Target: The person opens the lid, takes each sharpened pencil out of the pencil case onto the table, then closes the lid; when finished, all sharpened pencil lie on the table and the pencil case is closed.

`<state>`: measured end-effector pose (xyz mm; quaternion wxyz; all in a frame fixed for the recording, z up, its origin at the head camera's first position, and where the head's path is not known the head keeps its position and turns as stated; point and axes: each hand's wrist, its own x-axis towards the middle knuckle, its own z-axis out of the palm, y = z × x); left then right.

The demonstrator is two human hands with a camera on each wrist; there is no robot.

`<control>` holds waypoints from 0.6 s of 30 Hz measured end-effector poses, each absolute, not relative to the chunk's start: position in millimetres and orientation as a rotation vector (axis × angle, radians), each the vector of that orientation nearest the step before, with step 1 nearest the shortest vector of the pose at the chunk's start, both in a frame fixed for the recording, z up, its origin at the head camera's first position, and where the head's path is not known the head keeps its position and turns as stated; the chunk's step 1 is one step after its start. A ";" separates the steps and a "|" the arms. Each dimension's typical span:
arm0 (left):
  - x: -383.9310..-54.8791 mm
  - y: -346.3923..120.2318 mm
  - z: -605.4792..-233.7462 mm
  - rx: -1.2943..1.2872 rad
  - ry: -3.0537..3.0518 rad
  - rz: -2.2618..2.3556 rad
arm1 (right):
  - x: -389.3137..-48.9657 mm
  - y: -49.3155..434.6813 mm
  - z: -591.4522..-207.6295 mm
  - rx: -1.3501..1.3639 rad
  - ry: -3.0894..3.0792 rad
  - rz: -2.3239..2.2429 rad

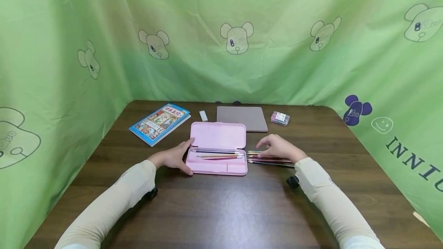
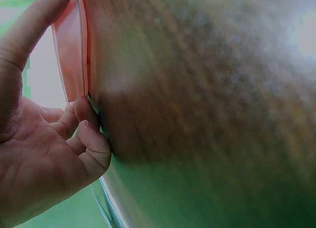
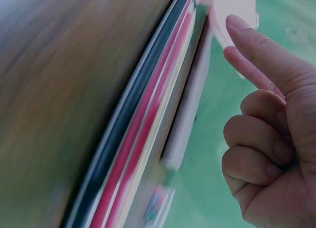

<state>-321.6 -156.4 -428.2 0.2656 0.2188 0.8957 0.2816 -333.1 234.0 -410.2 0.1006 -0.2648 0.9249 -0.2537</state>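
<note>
A pink pencil case [image 1: 218,135] lies with its lid raised in the middle of the table; a few pencils [image 1: 218,156] rest in its long compartment. My left hand [image 1: 172,157] holds the case at its left end, thumb by the front corner and fingers by the hinge side. Just right of the case, my right hand [image 1: 279,148] is over several loose pencils [image 1: 273,163]. In the right wrist view, its thumb and index finger stretch out with nothing between them, apart from the pencils [image 3: 140,122], and the other fingers are curled.
Behind the case lies a flat grey-mauve slab [image 1: 242,118], with a white eraser-like block [image 1: 203,116] to its left. A blue-bordered book [image 1: 160,124] is at back left. A small clear box [image 1: 280,118] sits at back right. Green curtains [image 1: 207,76] border the table.
</note>
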 end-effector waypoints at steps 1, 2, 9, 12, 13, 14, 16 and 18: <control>-321.4 -156.3 -428.6 0.583 2.417 0.765 | -333.8 227.3 -409.8 -0.808 2.725 -0.748; -321.2 -156.2 -428.9 0.580 2.416 0.769 | -334.3 220.7 -409.2 -0.829 2.712 -0.749; -320.3 -155.1 -431.7 0.584 2.414 0.785 | -336.5 183.5 -413.5 -0.980 2.635 -0.644; -320.5 -155.1 -431.9 0.585 2.411 0.794 | -335.8 174.3 -414.9 -0.981 2.629 -0.611; -320.6 -155.2 -431.7 0.583 2.410 0.796 | -335.4 172.0 -415.0 -0.968 2.630 -0.600; -320.7 -155.4 -431.5 0.580 2.410 0.796 | -335.2 170.1 -415.7 -0.960 2.638 -0.584; -320.9 -156.1 -430.7 0.575 2.410 0.793 | -334.8 166.8 -415.7 -0.950 2.656 -0.550; -321.2 -157.0 -429.6 0.570 2.412 0.792 | -334.8 164.1 -415.5 -0.925 2.671 -0.521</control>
